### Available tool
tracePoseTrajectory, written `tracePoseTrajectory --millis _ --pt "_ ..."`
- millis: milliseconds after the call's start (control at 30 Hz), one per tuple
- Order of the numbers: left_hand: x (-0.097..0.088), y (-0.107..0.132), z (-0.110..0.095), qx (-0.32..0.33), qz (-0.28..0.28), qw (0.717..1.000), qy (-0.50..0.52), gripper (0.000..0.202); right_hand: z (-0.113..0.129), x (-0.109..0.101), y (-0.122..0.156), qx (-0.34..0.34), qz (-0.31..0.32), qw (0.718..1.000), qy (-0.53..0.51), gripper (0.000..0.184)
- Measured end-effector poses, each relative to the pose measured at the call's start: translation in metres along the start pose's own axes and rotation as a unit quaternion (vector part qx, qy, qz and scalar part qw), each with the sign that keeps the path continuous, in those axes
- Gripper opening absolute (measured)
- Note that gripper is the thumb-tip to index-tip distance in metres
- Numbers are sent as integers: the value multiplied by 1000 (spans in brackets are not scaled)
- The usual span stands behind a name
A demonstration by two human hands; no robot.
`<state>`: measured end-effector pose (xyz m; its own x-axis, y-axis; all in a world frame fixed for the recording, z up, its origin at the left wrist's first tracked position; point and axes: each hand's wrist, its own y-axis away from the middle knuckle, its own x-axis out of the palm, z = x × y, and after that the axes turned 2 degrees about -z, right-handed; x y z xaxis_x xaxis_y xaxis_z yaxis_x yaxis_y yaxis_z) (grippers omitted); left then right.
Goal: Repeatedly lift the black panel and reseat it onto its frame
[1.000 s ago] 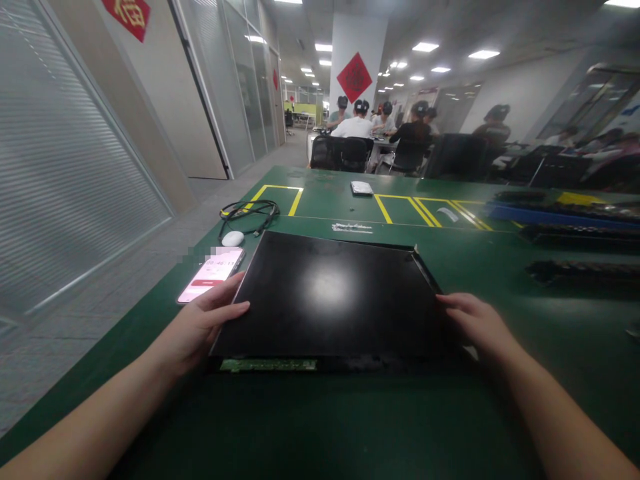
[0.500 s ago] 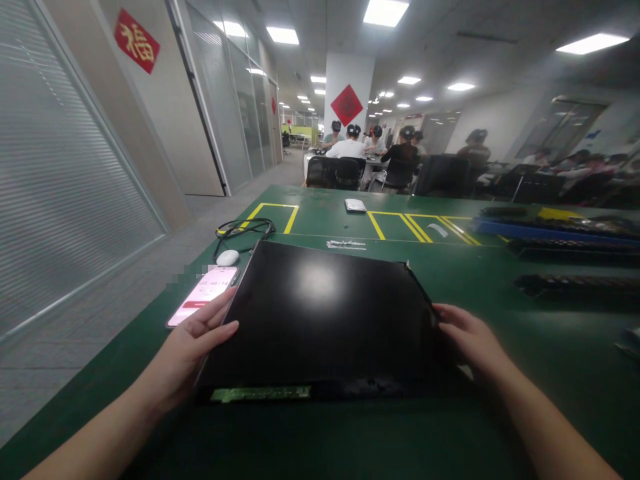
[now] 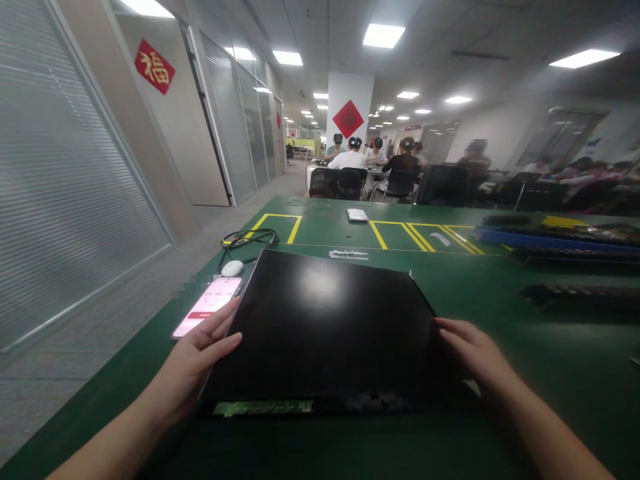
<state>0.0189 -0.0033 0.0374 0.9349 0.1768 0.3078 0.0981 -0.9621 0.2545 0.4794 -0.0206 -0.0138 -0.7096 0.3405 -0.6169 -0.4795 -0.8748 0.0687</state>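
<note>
A flat black panel [image 3: 325, 327] with a thin green circuit strip [image 3: 263, 407] along its near edge lies in front of me on the green table [image 3: 500, 307]. My left hand [image 3: 203, 353] grips the panel's left edge, thumb on top and fingers under. On the other side my right hand [image 3: 473, 353] holds the right edge the same way. The panel's near part looks slightly raised off the table.
A phone [image 3: 207, 305] with a lit pink screen lies left of the panel, with a white mouse [image 3: 232, 268] and a black cable [image 3: 247, 237] behind it. Dark trays [image 3: 575, 253] line the right side. Yellow tape boxes [image 3: 400, 233] mark the far table. People sit at desks beyond.
The view has tilted up, so everything sits lower in frame. Both hands keep their grip on the panel's edges; the panel has hardly moved on the table.
</note>
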Motion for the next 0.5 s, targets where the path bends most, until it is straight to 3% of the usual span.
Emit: tracePoseTrajectory --millis 233,500 --pt "1 2 -1 14 10 1000 -3 77 -1 1 -2 1 -3 999 -33 43" --pt "-5 -2 -1 21 39 999 -7 84 5 0 1 39 11 996 -78 43"
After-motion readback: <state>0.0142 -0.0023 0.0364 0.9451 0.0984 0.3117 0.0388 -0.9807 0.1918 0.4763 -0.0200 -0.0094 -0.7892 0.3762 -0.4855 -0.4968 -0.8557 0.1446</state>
